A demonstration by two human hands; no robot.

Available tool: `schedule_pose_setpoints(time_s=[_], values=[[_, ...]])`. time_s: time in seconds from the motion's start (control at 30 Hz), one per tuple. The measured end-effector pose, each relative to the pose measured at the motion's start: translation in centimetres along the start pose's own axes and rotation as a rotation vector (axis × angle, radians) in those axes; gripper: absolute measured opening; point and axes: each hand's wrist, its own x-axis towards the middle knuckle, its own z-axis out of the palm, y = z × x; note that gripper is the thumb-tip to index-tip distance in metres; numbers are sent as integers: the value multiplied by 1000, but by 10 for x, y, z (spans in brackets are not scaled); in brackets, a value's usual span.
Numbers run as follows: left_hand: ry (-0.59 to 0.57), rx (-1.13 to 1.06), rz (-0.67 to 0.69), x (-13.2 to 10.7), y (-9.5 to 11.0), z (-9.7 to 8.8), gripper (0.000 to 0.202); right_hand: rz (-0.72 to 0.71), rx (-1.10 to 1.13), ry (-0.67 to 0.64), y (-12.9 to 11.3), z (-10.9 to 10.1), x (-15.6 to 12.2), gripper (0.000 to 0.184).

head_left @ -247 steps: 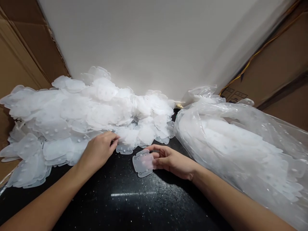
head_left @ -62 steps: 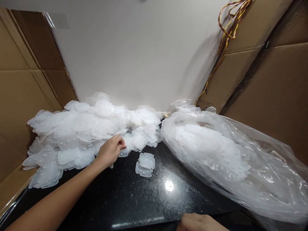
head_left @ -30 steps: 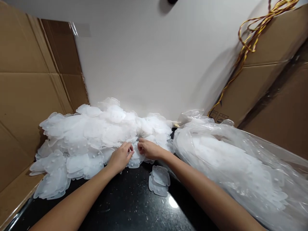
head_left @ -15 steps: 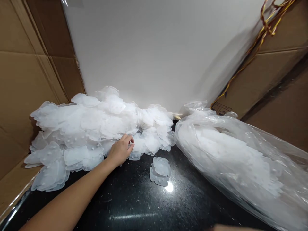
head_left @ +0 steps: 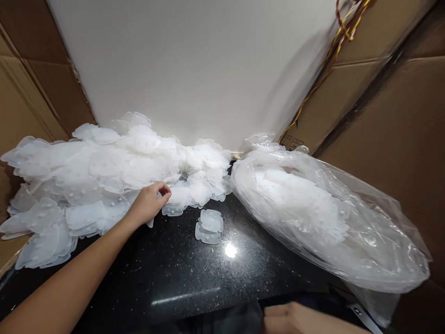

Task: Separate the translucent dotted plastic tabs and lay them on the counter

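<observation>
A big heap of translucent white plastic pieces lies against the wall on the black counter. My left hand rests at the heap's front edge, fingers curled and pinched on the rim of one piece. A small stack of the same pieces sits alone on the counter, right of that hand. My right hand is low at the bottom edge, near my body; only its back shows and its fingers are hidden.
A large clear plastic bag full of the white pieces lies on the right. Cardboard boxes stand on the right and cardboard on the left. Yellow-red wires hang down the wall corner.
My right hand left the heap and pulled back to the bottom edge. My left hand stays pinched at the heap's front. The view shifted.
</observation>
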Motion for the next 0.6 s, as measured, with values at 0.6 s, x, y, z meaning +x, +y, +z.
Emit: schedule_pose_setpoints(time_s=[0.6], values=[[-109, 109, -69, -9, -22, 9, 36, -151, -261, 196, -59, -92, 162, 40]])
